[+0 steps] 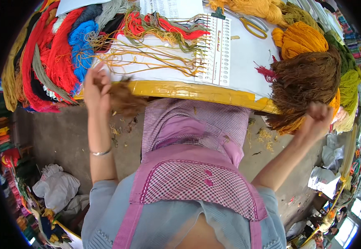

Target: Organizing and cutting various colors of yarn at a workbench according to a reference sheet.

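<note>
At the table's front edge on the left, my left hand (96, 86) is raised with its fingers curled. A blurred bunch of brown thread (127, 99) hangs from it, in front of the yellow table edge. On the right, my right hand (319, 113) is closed against the lower side of a big dark brown thread hank (305, 79); what its fingers pinch is hidden. Between my hands lies a white punched thread card (214, 54) under a dark clip (218, 13). Orange-yellow threads (159, 60) and red and grey-green threads (159, 27) are looped through its left-hand holes.
Red hanks (62, 52) and a blue hank (84, 45) crowd the table's left. Orange hanks (303, 40) and green hanks (348, 89) are piled right. Scissors with yellow handles (253, 29) lie beyond the card. White bags (56, 186) and thread scraps (263, 139) are on the floor.
</note>
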Demonstrator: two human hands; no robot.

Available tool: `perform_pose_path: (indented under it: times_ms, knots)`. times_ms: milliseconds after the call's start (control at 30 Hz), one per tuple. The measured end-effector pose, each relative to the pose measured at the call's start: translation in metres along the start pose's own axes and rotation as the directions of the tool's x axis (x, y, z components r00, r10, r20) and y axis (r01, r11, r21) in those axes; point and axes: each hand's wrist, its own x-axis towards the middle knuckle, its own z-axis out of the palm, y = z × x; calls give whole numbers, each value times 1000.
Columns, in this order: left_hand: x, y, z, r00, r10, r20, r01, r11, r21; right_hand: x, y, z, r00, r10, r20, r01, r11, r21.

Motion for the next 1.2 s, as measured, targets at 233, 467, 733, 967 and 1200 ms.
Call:
perform_pose_path:
  times_ms: [233, 467, 733, 967, 1200]
  knots:
    - [-76, -21, 99, 822, -368, 435, 159, 881, 446, -89, 79, 73, 751, 412, 516, 286, 501, -817]
    - [-82, -65, 132, 630, -620, 469, 494, 785, 374, -111, 143, 75, 663, 503, 554, 177, 615, -769]
    - [-82, -79, 139, 738, -478, 476, 247, 848, 468, -120, 140, 82, 664, 488, 567, 241, 578, -780]
    - [-77, -95, 147, 774, -295, 560, -99, 818, 567, -119, 138, 82, 682, 524, 510, 144, 587, -796]
    - [-61, -60, 141, 674, -541, 504, 443, 841, 310, -120, 145, 77, 660, 465, 590, 293, 564, -772]
